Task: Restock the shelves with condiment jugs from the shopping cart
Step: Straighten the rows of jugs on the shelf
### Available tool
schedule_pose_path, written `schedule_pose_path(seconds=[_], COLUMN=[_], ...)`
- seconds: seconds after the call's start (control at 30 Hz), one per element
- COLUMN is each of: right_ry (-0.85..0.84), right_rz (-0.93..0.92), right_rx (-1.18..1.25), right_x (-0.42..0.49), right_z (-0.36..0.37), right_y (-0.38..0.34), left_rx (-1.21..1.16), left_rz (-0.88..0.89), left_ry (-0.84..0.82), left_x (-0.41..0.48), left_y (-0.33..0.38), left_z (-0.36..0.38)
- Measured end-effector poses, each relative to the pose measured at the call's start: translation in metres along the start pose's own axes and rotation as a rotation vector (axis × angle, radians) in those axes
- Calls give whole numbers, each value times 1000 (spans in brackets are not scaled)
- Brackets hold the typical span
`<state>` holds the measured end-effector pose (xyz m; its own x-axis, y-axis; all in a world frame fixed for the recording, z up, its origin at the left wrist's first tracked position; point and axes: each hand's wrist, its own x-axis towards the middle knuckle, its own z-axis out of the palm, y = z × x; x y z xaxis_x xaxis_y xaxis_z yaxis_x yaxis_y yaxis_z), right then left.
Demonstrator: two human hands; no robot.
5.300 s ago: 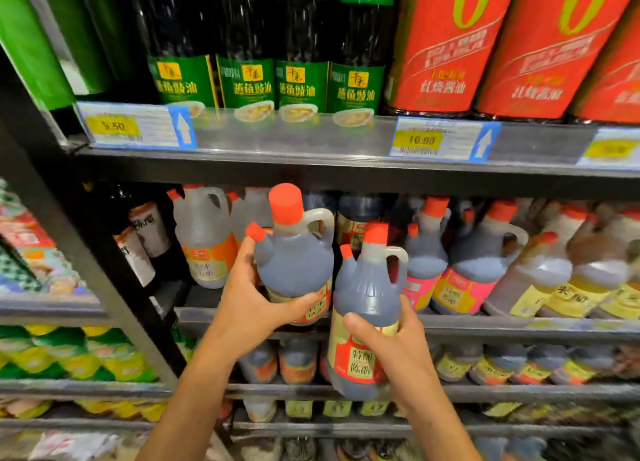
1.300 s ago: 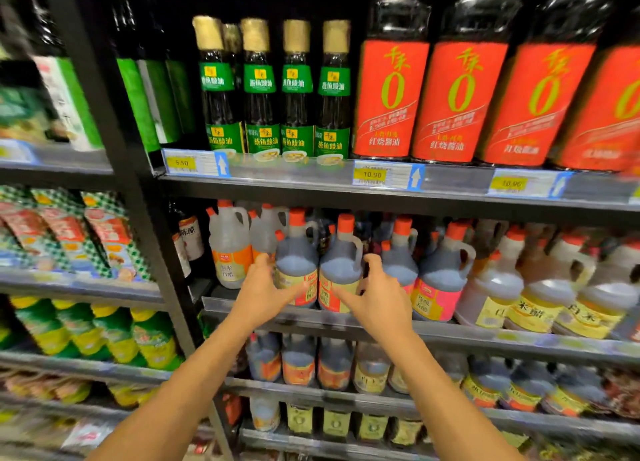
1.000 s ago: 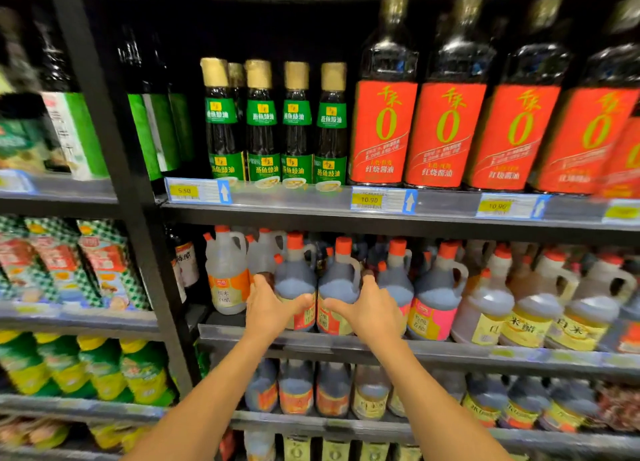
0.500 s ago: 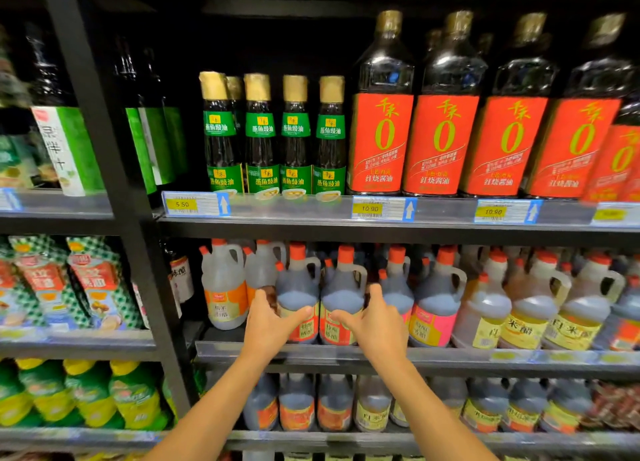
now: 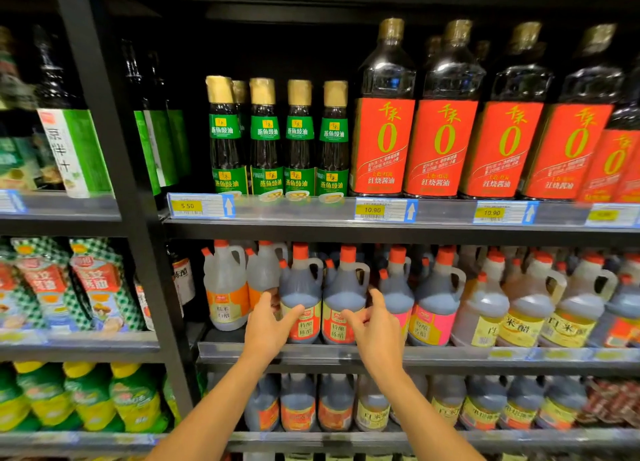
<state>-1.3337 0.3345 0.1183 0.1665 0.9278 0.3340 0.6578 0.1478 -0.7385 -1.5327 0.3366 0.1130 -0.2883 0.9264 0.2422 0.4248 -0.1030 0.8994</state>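
**Both hands at the two dark jugs on the middle shelf**

The two jugs I'm stocking stand upright side by side at the near edge of the middle shelf [image 5: 450,354], touching each other. The left dark jug [image 5: 300,296] and the right dark jug [image 5: 344,297] both have orange caps and red labels facing me.

My left hand [image 5: 268,329] wraps the left side of the left dark jug, with its thumb [image 5: 294,314] laid across the label. My right hand [image 5: 379,329] is at the right side of the right dark jug. Its fingers are loosely curled and one points up between that jug and its neighbour. I cannot tell whether it grips the jug or only sits beside it. The hands are apart, one jug to each.

A pale jug [image 5: 225,294] stands just left of my left hand, and a pink-labelled jug [image 5: 434,308] is to the right of my right hand. On the shelf above are green-labelled bottles [image 5: 265,141] and taller red-labelled bottles [image 5: 443,141]. More dark jugs [image 5: 298,405] fill the shelf below.
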Motion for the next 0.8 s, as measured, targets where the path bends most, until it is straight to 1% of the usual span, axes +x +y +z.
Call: schedule_pose_path(seconds=[0.1,0.17,0.23,0.3,0.33,0.4,0.47,0.53,0.7,0.8], right_ry=[39,2,-94,-181,-200,-206,-204,-179,-87,5], right_rz=[-24,-43,-54,-79,-93,-110,-99,-65,-17,19], right_rx=[38,-26,-171,-358,-432,-497,-507,-482,-345,-239], right_x=[-9,-12,-11,-9,-9,-10,-12,-13,-9,2], right_z=[-4,-9,-17,-24,-28,-34,-41,-50,-78,-97], right_y=[4,11,19,26,28,33,38,45,71,88], left_rx=[104,203,320,505,598,710,723,691,574,520], left_rz=[-14,-10,31,108,155,255,345,391,385,365], left_ry=[26,9,-54,-132,-169,-224,-247,-257,-284,-251], left_x=[-9,-18,-24,-28,-29,-33,-36,-40,-46,-47], left_y=[-4,-10,-16,-19,-17,-13,-6,1,21,37], left_z=[0,1,1,1,2,6,13,24,57,80])
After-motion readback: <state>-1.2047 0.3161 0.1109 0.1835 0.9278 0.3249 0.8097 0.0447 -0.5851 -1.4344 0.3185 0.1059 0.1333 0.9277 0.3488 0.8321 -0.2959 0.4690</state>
